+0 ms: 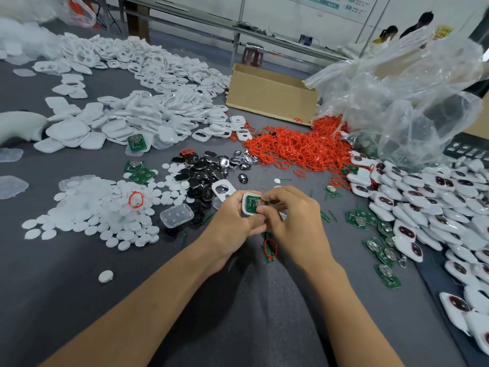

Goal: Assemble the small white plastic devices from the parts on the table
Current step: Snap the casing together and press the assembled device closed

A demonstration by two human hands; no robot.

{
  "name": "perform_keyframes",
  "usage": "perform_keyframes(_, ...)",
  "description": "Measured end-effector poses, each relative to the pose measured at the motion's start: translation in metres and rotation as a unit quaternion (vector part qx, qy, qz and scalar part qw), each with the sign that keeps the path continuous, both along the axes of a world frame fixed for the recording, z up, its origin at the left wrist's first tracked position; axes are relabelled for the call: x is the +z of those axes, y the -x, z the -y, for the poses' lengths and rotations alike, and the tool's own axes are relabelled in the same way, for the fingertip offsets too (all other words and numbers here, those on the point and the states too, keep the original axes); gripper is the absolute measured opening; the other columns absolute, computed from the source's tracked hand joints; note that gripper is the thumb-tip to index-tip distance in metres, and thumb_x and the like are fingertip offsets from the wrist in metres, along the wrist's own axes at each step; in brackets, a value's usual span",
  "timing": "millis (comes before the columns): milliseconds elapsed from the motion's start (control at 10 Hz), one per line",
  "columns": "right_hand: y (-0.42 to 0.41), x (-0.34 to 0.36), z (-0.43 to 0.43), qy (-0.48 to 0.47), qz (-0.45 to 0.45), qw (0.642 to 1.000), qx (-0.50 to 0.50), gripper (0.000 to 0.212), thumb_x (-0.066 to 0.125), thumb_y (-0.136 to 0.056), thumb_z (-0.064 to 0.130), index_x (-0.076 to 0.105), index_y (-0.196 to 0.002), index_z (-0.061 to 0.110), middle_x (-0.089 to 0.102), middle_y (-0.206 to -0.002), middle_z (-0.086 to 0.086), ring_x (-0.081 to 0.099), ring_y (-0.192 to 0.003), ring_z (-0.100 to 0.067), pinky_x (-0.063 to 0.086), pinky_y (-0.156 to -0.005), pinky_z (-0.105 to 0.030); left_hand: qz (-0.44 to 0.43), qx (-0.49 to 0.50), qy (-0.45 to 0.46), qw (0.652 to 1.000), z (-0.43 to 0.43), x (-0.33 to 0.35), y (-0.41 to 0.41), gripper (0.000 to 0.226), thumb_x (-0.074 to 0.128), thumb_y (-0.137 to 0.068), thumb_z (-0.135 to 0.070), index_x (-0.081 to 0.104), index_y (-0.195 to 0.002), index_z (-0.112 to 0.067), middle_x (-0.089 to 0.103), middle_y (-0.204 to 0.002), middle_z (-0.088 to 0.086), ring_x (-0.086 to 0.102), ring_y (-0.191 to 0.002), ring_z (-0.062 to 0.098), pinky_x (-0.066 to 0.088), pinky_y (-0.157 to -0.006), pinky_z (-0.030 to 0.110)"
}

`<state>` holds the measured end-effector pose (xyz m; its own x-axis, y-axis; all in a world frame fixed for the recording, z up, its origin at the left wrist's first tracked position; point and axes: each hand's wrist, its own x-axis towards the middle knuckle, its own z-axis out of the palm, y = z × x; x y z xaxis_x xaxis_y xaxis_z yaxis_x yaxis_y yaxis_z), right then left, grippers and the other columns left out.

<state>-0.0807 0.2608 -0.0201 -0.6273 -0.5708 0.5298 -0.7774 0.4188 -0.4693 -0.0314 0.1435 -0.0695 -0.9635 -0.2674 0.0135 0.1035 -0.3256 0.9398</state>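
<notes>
white shell (250,205) held by both hands over grey table (79,300).

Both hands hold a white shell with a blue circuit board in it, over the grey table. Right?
No. The circuit board in the white shell is green, not blue, per the head view. The left hand and right hand do hold it over the grey table.

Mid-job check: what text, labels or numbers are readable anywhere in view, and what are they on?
None can be read.
Wall posters: green print, blurred.
Yellow sign: dark marks, blurred.
Dark card at the right edge: white icons, too small.
Green board in the held white shell: print too small.
</notes>
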Motion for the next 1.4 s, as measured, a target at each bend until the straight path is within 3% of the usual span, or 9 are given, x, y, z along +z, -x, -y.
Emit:
perform_keyframes(700, -0.004, 0.002, 0.003, -0.002, 0.001, 1.000, -0.020, 0.008, 0.073, -0.079, 0.009, 0.069, -0.086, 0.006, 0.066, -0.087, -0.004, 0.061, -0.082, -0.026, 0.049, -0.076, -0.042, 0.006, 0.011, 0.002, 1.000, -0.005, 0.022, -0.012, 0.030, 0.044, -0.094, 0.011, 0.055, -0.104, -0.015, 0.063, -0.104, 0.012, 0.060, -0.115, 0.038, 0.055, -0.087, 0.032)
perform_keyframes(1000, -0.001, -0.001, 0.003, 0.008, 0.007, 1.000, -0.021, 0.011, 0.074, -0.074, 0.001, 0.070, -0.084, 0.005, 0.067, -0.084, -0.006, 0.063, -0.079, -0.027, 0.052, -0.075, -0.044, 0.030, -0.006, -0.091, 0.995, -0.004, 0.029, -0.016, 0.025, 0.046, -0.095, 0.004, 0.063, -0.092, -0.014, 0.069, -0.089, 0.006, 0.066, -0.098, 0.027, 0.059, -0.076, 0.024)
perform_keyframes(1200, -0.001, -0.002, 0.003, 0.022, 0.009, 1.000, -0.019, 0.009, 0.075, -0.075, 0.004, 0.071, -0.083, 0.005, 0.067, -0.083, -0.005, 0.063, -0.078, -0.024, 0.052, -0.074, -0.044, 0.039, 0.020, -0.080, 0.996, -0.005, 0.027, -0.013, 0.019, 0.044, -0.101, -0.007, 0.062, -0.095, -0.010, 0.067, -0.098, 0.014, 0.063, -0.110, 0.036, 0.059, -0.080, 0.028)
perform_keyframes(1400, -0.002, -0.003, 0.004, 0.027, 0.002, 0.999, -0.018, 0.010, 0.076, -0.073, 0.004, 0.071, -0.082, 0.007, 0.067, -0.082, -0.004, 0.063, -0.077, -0.022, 0.052, -0.073, -0.043, 0.041, 0.025, -0.071, 0.996, -0.006, 0.029, -0.015, 0.018, 0.044, -0.101, -0.008, 0.061, -0.095, -0.009, 0.065, -0.102, 0.017, 0.062, -0.111, 0.040, 0.059, -0.080, 0.029)
